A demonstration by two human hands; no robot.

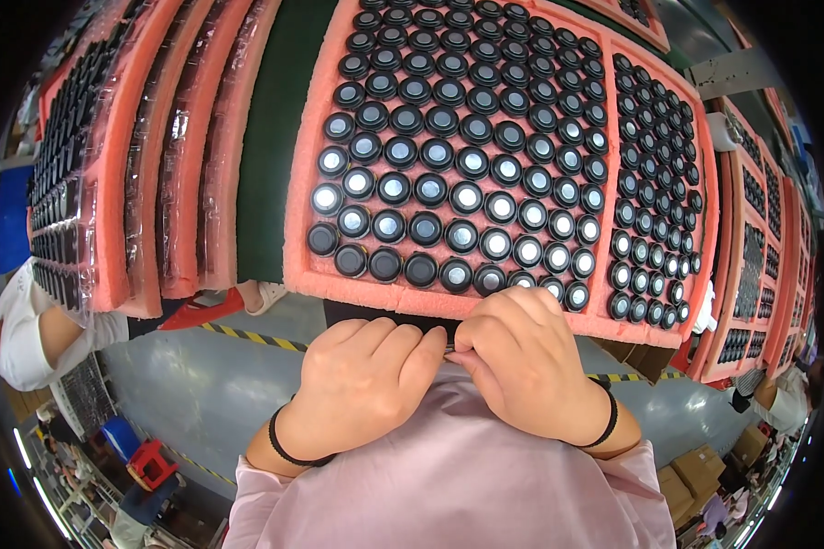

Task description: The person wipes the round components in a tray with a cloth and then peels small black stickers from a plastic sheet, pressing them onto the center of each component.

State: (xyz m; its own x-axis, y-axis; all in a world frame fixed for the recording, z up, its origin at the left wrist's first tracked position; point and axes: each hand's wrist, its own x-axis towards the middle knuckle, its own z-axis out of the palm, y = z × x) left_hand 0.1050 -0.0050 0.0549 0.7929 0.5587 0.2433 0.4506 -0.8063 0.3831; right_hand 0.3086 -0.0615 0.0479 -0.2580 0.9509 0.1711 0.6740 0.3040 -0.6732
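My left hand (362, 380) and my right hand (522, 352) meet close to my body, just below the near edge of a pink foam tray (366, 291). Both have curled fingers, thumbs and fingertips nearly touching each other. Whatever lies between the fingertips is too small or hidden to make out. Behind the fingers shows a dark surface (389, 316) under the tray's edge. Rows of round black pieces with pale, shiny discs on top (467, 197) fill the tray, split by a foam divider (611, 146). A few lower discs look plain black, such as the corner one (322, 239).
At the left, pink foam trays (146, 183) with clear plastic and black parts stand beside a dark green belt (279, 119). More loaded trays (737, 265) continue at the right. Co-workers' arms (59, 334) show on both sides. Cartons (700, 471) and a red stool (153, 464) are behind.
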